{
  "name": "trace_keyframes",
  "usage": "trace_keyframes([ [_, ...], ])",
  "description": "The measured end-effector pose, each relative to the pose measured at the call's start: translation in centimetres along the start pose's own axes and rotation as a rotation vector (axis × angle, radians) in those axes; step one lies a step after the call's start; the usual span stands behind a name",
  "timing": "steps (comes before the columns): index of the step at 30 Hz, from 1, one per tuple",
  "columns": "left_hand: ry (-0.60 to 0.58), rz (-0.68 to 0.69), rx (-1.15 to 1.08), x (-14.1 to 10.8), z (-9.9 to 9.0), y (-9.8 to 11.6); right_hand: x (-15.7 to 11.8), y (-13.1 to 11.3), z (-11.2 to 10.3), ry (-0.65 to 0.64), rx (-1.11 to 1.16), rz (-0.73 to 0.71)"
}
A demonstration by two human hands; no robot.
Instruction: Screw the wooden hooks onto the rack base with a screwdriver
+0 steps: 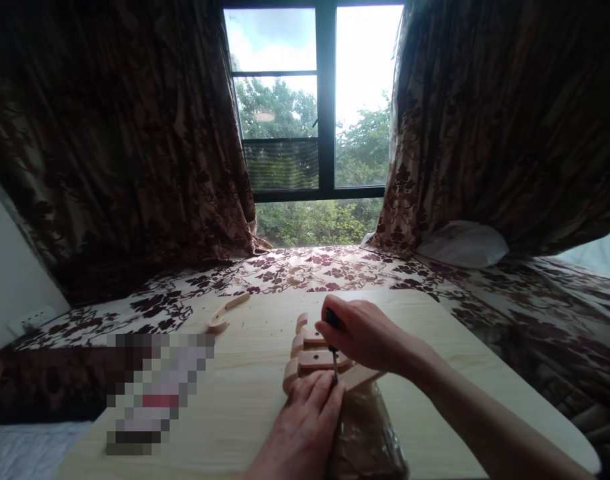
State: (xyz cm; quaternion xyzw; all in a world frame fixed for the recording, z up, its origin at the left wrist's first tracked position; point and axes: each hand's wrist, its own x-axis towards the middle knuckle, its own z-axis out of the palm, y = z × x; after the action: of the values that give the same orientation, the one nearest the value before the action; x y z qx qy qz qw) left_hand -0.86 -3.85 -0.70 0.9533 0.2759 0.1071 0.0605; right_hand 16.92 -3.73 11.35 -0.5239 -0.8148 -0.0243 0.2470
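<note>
My right hand is closed around the dark handle of a screwdriver, which points down with its thin metal shaft toward a pale wooden hook rack. Several curved wooden hooks stand side by side on the rack, with dark screw holes or screw heads in them. My left hand presses on the near end of the rack, its fingers together beside the screwdriver's tip. The tip itself is hidden at the fingers. A loose wooden hook lies apart at the table's far left.
A pale wooden table carries the work. Under the rack's near end lies a brown, shiny plastic-wrapped package. A blurred-out item lies at left. Tiny dark bits, perhaps screws, dot the far tabletop. Beyond are a floral-covered ledge and curtains.
</note>
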Motion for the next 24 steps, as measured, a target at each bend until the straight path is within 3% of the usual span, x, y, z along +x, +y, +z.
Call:
trace_keyframes([
  [3,-0.044,-0.155,-0.113,-1.6,-3.2,3.2,-0.9,-1.3,-1.0,-0.035,-0.042,-0.037],
  [5,-0.066,-0.221,-0.141,-2.0,-4.1,4.5,-0.9,-1.6,-1.7,-0.064,-0.084,-0.056],
  [15,0.082,-0.279,-0.069,-1.4,-1.8,5.6,-0.8,-2.5,-2.6,-0.156,-0.297,-0.074],
  [24,0.186,-0.261,-0.055,-1.6,-2.1,6.5,-0.9,-3.9,-2.7,-0.168,-0.410,-0.034],
])
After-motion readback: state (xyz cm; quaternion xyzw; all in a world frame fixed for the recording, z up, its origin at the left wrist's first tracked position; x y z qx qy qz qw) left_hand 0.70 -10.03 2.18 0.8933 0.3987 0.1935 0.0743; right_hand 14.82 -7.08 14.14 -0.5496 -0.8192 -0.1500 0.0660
